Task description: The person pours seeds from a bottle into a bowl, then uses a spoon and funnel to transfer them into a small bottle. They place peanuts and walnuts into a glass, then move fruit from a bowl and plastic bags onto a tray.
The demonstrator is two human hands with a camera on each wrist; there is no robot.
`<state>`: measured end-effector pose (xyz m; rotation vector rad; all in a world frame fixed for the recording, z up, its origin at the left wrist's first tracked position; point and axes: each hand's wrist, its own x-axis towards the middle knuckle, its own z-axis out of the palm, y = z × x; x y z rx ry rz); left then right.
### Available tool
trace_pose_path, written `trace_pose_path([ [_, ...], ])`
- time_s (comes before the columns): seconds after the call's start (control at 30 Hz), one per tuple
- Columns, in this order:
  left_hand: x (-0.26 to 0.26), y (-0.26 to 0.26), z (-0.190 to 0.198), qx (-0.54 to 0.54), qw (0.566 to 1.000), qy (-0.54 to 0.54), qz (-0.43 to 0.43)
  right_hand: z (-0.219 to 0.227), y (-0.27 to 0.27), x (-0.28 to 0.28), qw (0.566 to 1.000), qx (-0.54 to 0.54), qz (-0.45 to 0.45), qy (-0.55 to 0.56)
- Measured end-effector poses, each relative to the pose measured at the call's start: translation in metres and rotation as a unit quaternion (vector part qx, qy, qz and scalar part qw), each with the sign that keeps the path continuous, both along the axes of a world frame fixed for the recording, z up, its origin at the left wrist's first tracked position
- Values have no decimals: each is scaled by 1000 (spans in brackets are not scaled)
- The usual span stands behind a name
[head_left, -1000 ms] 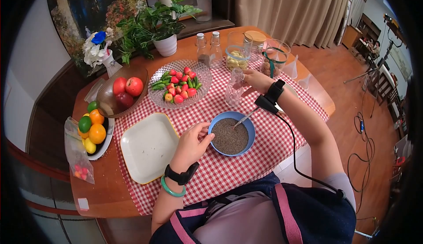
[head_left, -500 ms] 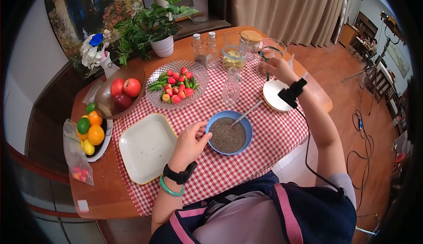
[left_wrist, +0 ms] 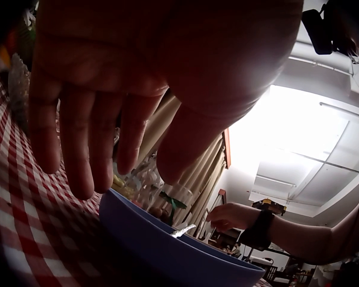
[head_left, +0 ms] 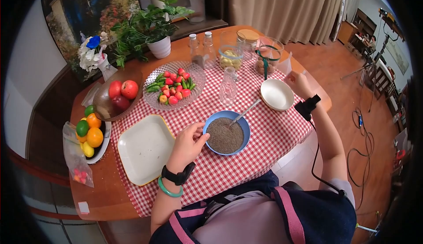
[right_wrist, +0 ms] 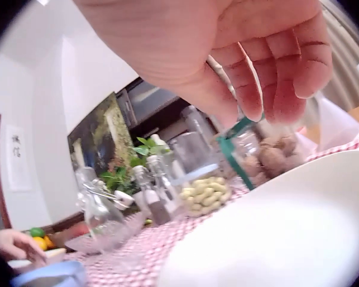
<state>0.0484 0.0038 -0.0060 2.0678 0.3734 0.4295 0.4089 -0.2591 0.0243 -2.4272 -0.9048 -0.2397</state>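
Observation:
My left hand (head_left: 188, 140) rests at the left rim of a blue bowl (head_left: 226, 152), fingers fairly straight in the left wrist view. Dark fine grains (head_left: 222, 136) fill the bowl, and a spoon (head_left: 246, 112) leans in them. At the right, my right hand (head_left: 299, 84) hovers beside a white bowl (head_left: 276, 95), its fingers loosely bent with nothing between them. Behind that bowl stands a glass jar with a green ribbon (head_left: 265, 63), holding brown lumps that look like walnuts. A clear glass bottle (head_left: 228, 90) stands behind the blue bowl.
A cream baking dish (head_left: 145, 151) lies left of the blue bowl. Farther back are a glass plate of strawberries and green peppers (head_left: 174, 87), a jar of pale nuts (head_left: 230, 61), two stoppered bottles (head_left: 208, 52) and a clear funnel (head_left: 285, 64). Fruit stands at the left.
My right hand has moved from the clear bottle past the ribboned jar to the right of the white bowl, uncovering that bowl. My left hand has stayed at the blue bowl.

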Motion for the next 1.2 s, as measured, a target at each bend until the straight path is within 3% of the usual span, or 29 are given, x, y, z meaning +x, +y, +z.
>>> trace_pose_path([
  [0.07, 0, -1, -1, -13, 1000, 0, -1, 19, 17, -24, 997, 60, 46, 27],
  [0.2, 0, -1, 2, -13, 1000, -3, 1, 30, 37, -37, 994, 69, 67, 53],
  [0.47, 0, -1, 2, -7, 1000, 11, -7, 44, 110, -92, 957, -67, 232, 162],
  [0.53, -1, -1, 4, -8, 1000, 12, -5, 28, 135, -88, 950, -53, 285, 114],
  [0.63, -1, -1, 4, -10, 1000, 5, -5, 23, 162, -84, 958, -56, 247, 132],
  [0.73, -2, 0, 4, -6, 1000, 1, -1, 31, 172, -86, 935, -57, 228, 265],
  [0.87, -2, -1, 4, -2, 1000, 5, -6, 28, 172, -91, 942, -3, 211, 259],
  [1.07, -1, -2, 5, 4, 1000, 10, -5, 33, 169, -100, 904, 55, 204, 373],
  [1.2, -1, -3, 6, 8, 1000, 12, -5, 29, 168, -98, 910, 65, 206, 354],
])
